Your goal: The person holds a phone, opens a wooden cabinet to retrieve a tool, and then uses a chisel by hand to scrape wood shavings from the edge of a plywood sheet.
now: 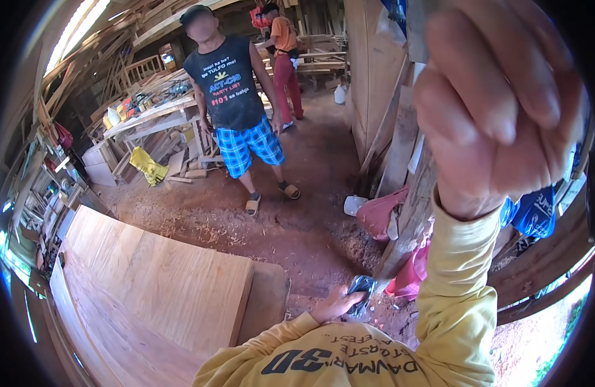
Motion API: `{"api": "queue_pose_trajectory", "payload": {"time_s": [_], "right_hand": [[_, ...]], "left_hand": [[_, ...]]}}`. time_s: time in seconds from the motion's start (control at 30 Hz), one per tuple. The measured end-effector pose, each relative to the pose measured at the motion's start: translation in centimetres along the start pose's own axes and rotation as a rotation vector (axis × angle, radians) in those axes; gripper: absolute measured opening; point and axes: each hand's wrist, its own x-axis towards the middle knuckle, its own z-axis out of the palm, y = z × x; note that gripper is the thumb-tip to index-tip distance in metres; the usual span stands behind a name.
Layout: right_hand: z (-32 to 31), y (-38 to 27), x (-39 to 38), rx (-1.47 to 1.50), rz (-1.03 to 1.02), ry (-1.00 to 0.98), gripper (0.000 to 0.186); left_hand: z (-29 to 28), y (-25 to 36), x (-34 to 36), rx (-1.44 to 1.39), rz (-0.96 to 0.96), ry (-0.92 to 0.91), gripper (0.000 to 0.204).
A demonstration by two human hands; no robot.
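Low in the middle, my left hand [339, 304] is closed round a dark, glossy flat object [361, 295], about the size of a phone; its exact kind is not plain. My right hand [497, 109] is raised very close to the camera at the upper right. Its fingers are curled in, and the picture's edge cuts off its top, so whatever it may pinch is hidden. To the left of my left hand lies a wide, smooth wooden panel [155, 271] with visible board seams. Both my arms wear yellow sleeves.
A person in a dark sleeveless shirt [226, 90] stands facing me; another in orange [283, 35] works farther back. A cluttered workbench [149, 111] and yellow sack [148, 166] are behind the panel. Upright boards [397, 142] and pink plastic [410, 274] line the right. Shavings litter the dirt floor.
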Motion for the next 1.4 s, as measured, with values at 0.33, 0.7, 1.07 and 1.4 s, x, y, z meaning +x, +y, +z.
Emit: {"api": "queue_pose_trajectory", "payload": {"time_s": [0.33, 0.7, 1.07, 1.4], "right_hand": [[-1.8, 1.5, -1.5, 0.115, 0.015, 0.043, 0.033], [-4.1, 1.4, -4.4, 0.047, 0.047, 0.474, 0.014], [4.2, -0.6, -1.2, -0.122, 0.079, 0.655, 0.06], [-0.1, -0.3, -2.4, 0.105, 0.06, 0.123, 0.078]], "left_hand": [[0.6, 2.7, -1.3, -0.162, 0.027, 0.013, 0.021], [1.0, 1.9, -1.3, -0.089, 0.086, 0.002, 0.022], [1.7, 2.6, -1.5, -0.027, -0.012, 0.005, 0.028], [2.7, 2.1, -1.1, -0.108, 0.042, 0.0, 0.029]]}}
